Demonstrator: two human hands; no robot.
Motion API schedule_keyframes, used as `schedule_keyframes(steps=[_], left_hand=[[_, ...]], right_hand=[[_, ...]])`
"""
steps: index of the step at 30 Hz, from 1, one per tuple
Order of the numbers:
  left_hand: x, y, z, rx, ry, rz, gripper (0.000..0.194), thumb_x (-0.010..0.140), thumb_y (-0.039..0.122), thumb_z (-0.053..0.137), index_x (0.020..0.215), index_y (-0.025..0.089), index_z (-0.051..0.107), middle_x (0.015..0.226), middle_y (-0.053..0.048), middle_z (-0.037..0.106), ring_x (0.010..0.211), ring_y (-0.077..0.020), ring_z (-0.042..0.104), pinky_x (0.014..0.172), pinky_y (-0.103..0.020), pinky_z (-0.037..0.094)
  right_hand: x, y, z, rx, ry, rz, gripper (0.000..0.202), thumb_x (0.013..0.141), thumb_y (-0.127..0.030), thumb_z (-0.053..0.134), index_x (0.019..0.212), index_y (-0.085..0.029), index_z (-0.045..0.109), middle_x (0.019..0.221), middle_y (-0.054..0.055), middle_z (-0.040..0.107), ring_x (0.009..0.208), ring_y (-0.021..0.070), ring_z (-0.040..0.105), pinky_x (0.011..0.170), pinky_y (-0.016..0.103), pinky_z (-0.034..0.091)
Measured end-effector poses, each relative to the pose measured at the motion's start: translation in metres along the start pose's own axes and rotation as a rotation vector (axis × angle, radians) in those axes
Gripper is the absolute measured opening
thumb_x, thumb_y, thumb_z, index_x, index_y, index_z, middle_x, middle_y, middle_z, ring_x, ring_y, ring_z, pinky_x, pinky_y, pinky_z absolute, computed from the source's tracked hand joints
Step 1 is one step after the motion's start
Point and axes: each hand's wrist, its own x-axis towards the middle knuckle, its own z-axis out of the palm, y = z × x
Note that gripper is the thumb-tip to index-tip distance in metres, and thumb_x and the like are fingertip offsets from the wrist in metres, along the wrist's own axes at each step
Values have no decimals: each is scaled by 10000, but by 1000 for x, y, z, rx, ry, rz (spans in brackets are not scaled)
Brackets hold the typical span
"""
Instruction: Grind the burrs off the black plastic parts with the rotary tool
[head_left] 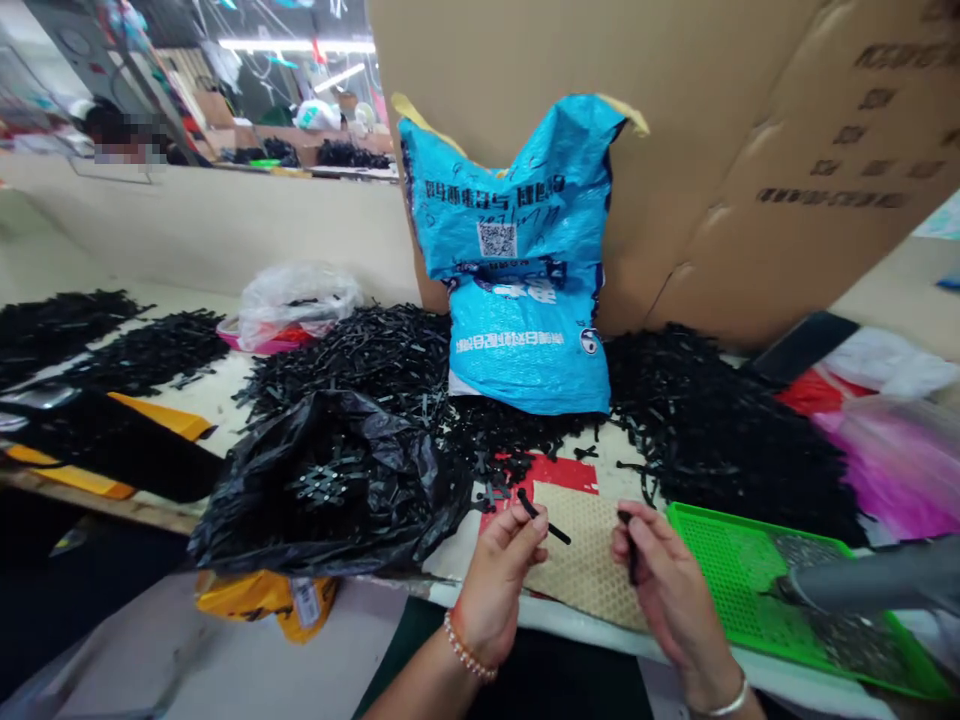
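Over the front edge of the table, my left hand (501, 565) pinches a small flat black strip (551, 528) with a rounded end between thumb and fingers. A short gap to the right, my right hand (664, 575) is closed on another dark strip (632, 560), seen nearly edge-on and partly covered by the fingers. Below both hands lies a beige textured mat (577, 560) with a red patch (562, 472) behind it. Loose black strips (517, 430) are scattered just beyond the mat.
An open black plastic bag (420, 490) with strips inside stands left. Behind is a blue woven sack (529, 340) between heaps of black strips (735, 430). At right, a green tray (720, 560) holds small metal pieces beneath a grey machine arm (870, 578). Cardboard (675, 200) rises behind.
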Motion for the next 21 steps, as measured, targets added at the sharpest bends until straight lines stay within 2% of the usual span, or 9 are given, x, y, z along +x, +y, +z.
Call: schedule_keyframes(steps=[3,6,9,12,14,16,21], left_hand=[[-1,-6,3,-45,6,5,332,665,245,860,868,168,609,819,7,618,729,-94,597,714,-209,520],[-3,-8,2,-86,56,-7,408,610,179,884,892,177,589,843,-2,657,793,-117,646,804,-240,548],[-5,-10,-1,-88,56,-42,357,620,170,874,825,164,580,817,-22,681,817,-135,672,813,-235,556],[-5,-11,-3,-81,35,-69,336,634,194,871,804,159,583,807,-39,697,815,-155,687,793,-244,566],[-3,-12,-3,-75,51,-80,350,627,219,881,812,156,592,799,-46,703,792,-156,691,743,-227,567],[-1,-13,-2,-70,81,-77,368,612,229,892,825,152,602,793,-47,704,755,-144,686,694,-204,558],[0,-16,-1,-97,55,-56,375,613,197,892,859,143,614,818,-48,705,783,-152,691,737,-221,553]], right_hand=[[-22,11,18,229,2,120,419,747,-481,805,1087,-270,680,809,7,581,623,109,454,555,198,440],[-31,12,32,358,-49,193,481,766,-435,807,1192,-274,650,963,18,601,665,92,461,601,171,462],[-34,10,41,438,-96,216,457,776,-374,809,1190,-265,649,930,11,614,732,102,516,683,174,488],[-33,9,43,493,-101,187,379,783,-344,807,1122,-269,655,924,12,640,852,135,577,812,234,510],[-31,9,41,517,-63,170,339,769,-325,821,1058,-275,651,985,16,661,950,150,591,888,264,501],[-27,9,38,528,-22,162,340,750,-306,838,1023,-279,638,1052,11,667,967,142,598,909,259,497],[-21,10,37,450,0,171,545,747,-334,844,1205,-283,554,1106,27,669,940,145,615,882,260,511]])
